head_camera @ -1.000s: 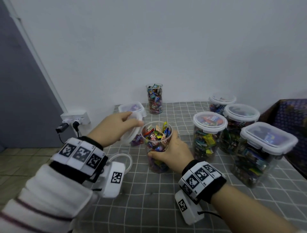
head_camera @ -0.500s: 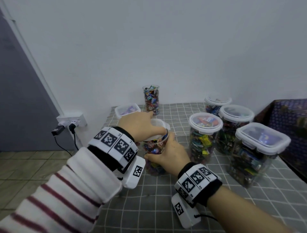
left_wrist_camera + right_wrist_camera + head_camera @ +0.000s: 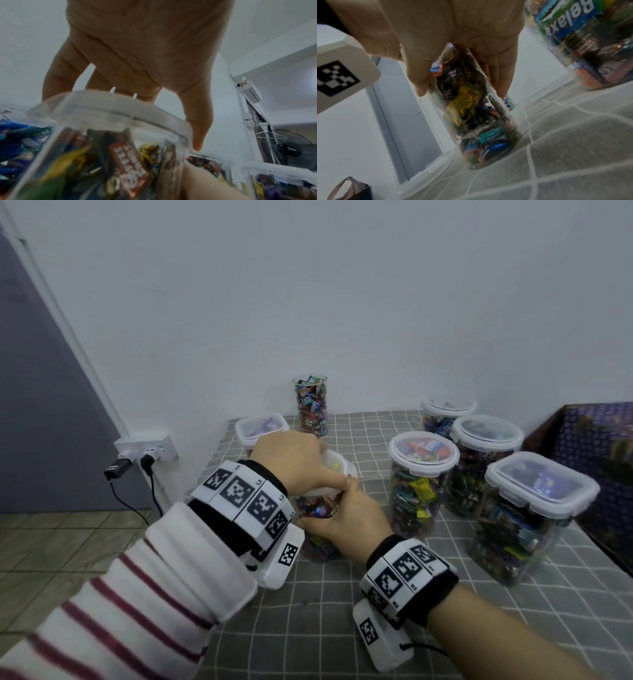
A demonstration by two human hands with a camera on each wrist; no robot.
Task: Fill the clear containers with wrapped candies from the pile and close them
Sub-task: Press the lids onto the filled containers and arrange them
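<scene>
Lidded jars (image 3: 423, 484) right of the held jar (image 3: 320, 529), open jar (image 3: 310, 405) seemingly behind it

- The jar (image 3: 320, 529) is showing clear, glossy plastic beside the left hand (image 3: 291, 460).
- Its lid (image 3: 120, 102) is looking smooth, milky plastic.
- The candies (image 3: 467, 102) inside the jar are gleaming in shiny foil wrappers.
- The tablecloth (image 3: 308, 628) under the jar is looking matt, woven.
</scene>
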